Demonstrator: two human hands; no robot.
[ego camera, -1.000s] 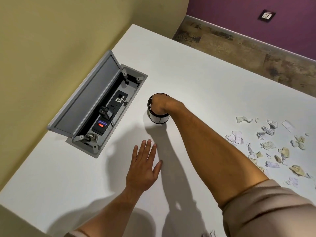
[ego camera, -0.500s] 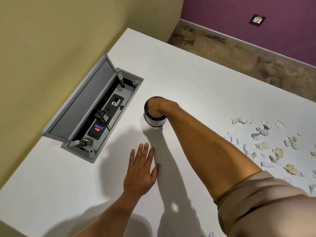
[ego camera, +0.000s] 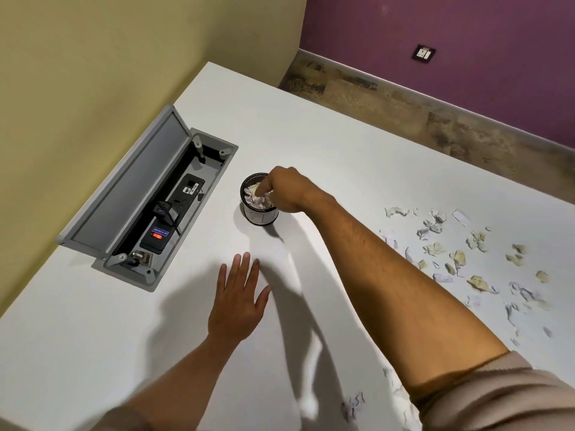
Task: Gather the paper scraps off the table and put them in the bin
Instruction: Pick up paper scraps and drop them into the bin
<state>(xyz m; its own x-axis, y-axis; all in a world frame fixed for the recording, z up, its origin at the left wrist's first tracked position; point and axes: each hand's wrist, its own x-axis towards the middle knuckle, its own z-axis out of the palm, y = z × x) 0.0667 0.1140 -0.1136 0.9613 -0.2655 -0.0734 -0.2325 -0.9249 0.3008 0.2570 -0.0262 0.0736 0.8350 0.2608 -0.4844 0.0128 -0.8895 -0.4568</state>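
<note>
A small black bin (ego camera: 260,216) with a white label stands on the white table (ego camera: 357,157). It is filled with crumpled paper scraps (ego camera: 251,196). My right hand (ego camera: 287,192) hovers over its right rim, with the fingers pointing down and the fingertips touching the scraps inside. My left hand (ego camera: 238,301) lies flat on the table in front of the bin, fingers spread, holding nothing. Several loose paper scraps (ego camera: 434,248) are scattered on the table to the right of my right arm. A few more scraps (ego camera: 353,405) lie near the table's front edge.
An open grey cable box (ego camera: 217,157) is sunk into the table left of the bin, its lid (ego camera: 130,178) raised toward the yellow wall. Plugs and a power strip (ego camera: 161,231) sit inside. Beyond the table's far edge are floor and a purple wall with a socket (ego camera: 423,53).
My right hand has lifted out of the bin, so the scraps inside now show. My left hand stays flat on the table.
</note>
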